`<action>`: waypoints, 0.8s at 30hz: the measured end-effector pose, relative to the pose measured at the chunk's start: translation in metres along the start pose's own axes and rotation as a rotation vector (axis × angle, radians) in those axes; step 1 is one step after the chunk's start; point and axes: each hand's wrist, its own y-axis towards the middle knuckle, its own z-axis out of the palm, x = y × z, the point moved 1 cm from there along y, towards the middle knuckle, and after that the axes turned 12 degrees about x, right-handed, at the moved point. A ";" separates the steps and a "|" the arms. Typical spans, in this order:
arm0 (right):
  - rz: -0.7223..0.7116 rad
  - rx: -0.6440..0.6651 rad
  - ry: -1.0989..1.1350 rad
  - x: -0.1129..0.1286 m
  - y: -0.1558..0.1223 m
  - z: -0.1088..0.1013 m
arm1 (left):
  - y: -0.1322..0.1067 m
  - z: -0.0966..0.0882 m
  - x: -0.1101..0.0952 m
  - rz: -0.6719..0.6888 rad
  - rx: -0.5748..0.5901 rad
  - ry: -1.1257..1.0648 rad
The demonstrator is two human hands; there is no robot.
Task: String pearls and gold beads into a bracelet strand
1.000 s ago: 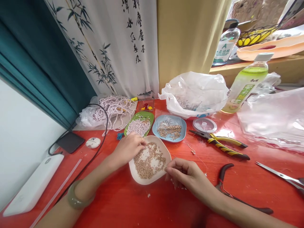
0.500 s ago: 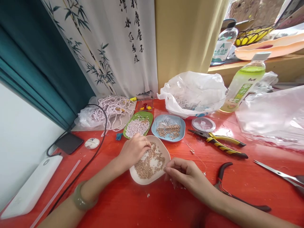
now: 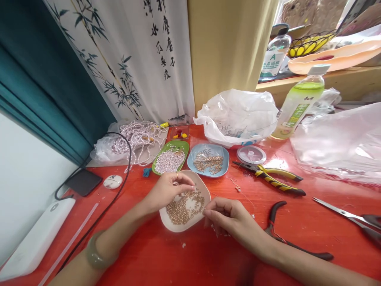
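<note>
My left hand is over the cream dish, thumb and forefinger pinched together above the small gold beads. Anything between those fingertips is too small to make out. At the dish's right rim, my right hand pinches what looks like a thin thread, which trails away to the back right. Tiny clear beads show beneath that hand, partly hidden by it. Behind the cream dish sit a green dish of pale pink pearls and a blue dish with gold pieces.
On the right lie yellow-black pliers, dark-handled pliers and scissors. A thread spool, a plastic bag and a drink bottle stand behind. Pearl strands, a black cable and a phone are left.
My left hand has lifted from the beads, and its thumb and forefinger now show pinched above them. My right hand keeps its pinch beside the dish. The whole view has shifted slightly.
</note>
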 end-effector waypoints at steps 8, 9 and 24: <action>0.046 0.001 0.042 0.003 -0.001 -0.001 | -0.003 0.014 -0.003 -0.036 0.093 -0.334; 0.052 0.003 0.044 0.004 -0.001 -0.001 | -0.003 0.015 -0.002 -0.034 0.090 -0.342; 0.072 0.027 0.023 0.001 0.001 -0.001 | -0.005 0.016 -0.007 0.024 0.121 -0.313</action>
